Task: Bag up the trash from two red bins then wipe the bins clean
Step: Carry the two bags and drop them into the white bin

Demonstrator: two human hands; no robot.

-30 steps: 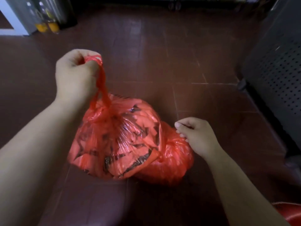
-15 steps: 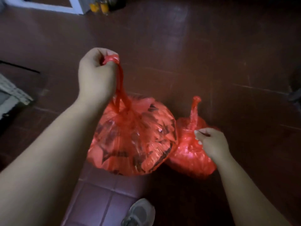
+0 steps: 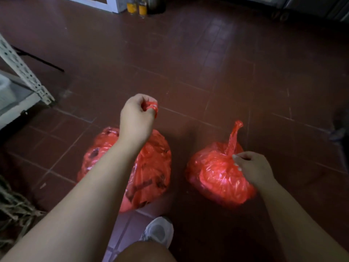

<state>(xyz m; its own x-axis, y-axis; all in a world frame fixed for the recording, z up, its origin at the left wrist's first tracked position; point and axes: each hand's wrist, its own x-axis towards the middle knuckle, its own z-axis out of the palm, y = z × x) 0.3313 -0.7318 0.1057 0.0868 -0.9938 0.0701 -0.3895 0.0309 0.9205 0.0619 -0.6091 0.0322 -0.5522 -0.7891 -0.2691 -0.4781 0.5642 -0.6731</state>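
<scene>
Two full red plastic trash bags are in view over the dark red tiled floor. The larger bag (image 3: 151, 167), with dark scraps showing through, hangs from its twisted top, which my left hand (image 3: 137, 116) grips in a fist. The smaller bag (image 3: 213, 176) is to its right, its tied neck sticking up. My right hand (image 3: 251, 167) pinches that bag just below the neck. No red bin is in view.
A white perforated metal shelf frame (image 3: 24, 72) stands at the left edge. Two bottles of orange liquid (image 3: 135, 6) stand on the floor at the far top. My grey shoe (image 3: 158, 231) is near the bottom. Rope-like fibres (image 3: 13, 208) lie at lower left.
The two bags, pressed together a second ago, now hang apart. The view has tilted down and swung left, bringing in the shelf frame and my shoe.
</scene>
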